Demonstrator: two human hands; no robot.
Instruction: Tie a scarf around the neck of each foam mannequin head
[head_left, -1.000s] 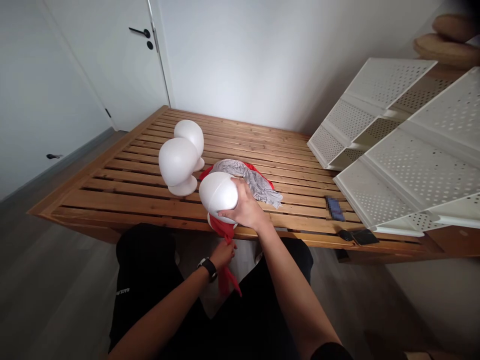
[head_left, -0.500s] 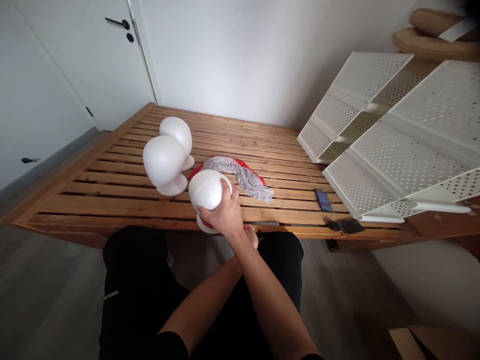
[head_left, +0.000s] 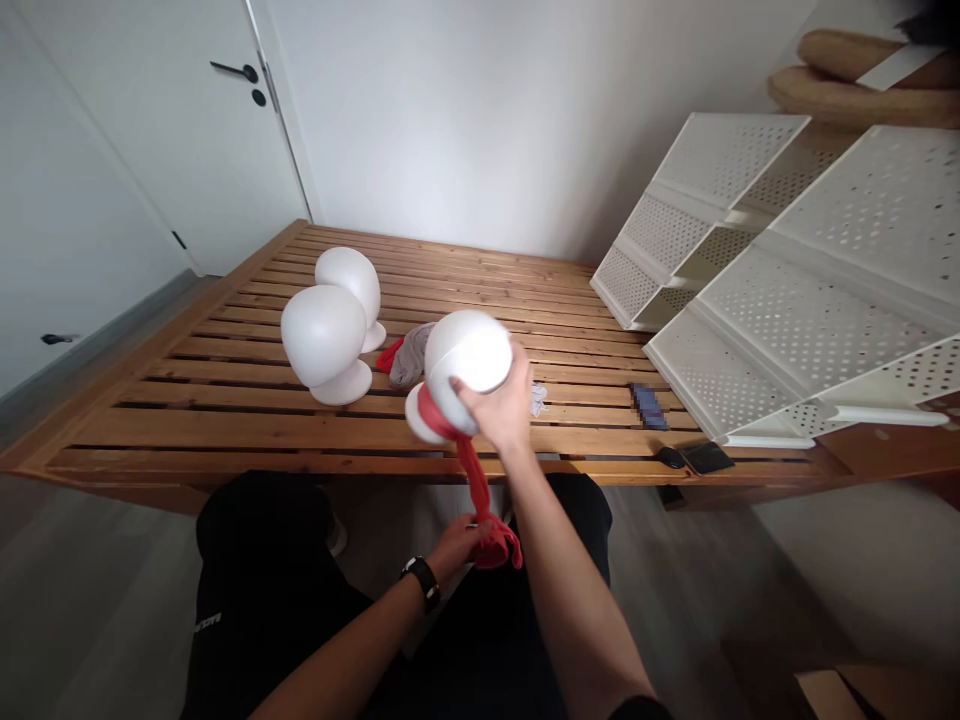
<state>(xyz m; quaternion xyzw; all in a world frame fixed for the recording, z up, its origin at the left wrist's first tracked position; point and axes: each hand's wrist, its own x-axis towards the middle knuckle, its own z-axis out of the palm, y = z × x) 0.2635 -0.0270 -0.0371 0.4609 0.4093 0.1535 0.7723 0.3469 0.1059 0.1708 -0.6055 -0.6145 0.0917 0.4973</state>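
Observation:
My right hand (head_left: 504, 400) grips the side of a white mannequin head (head_left: 469, 360), thumb across its front. The head leans over, its round base (head_left: 421, 415) off to the left above the front of the slatted bench. A red cloth strip (head_left: 474, 478) is wound around its neck and runs down toward my lap. Lower down, my left hand (head_left: 456, 548), with a watch on the wrist, is closed on the bunched end of that strip. Behind the held head lies a grey and red cloth (head_left: 411, 356), partly hidden.
Two more white mannequin heads (head_left: 324, 335) stand upright to the left on the wooden slatted bench (head_left: 225, 410). At the right are white perforated racks (head_left: 795, 300), a pixelated blue item (head_left: 648, 406), a black mouse (head_left: 670, 457) and a flat dark object (head_left: 707, 458).
The held mannequin head has moved right and tilted over. My left hand has come out from behind my right wrist, drawing the red strip down toward my lap.

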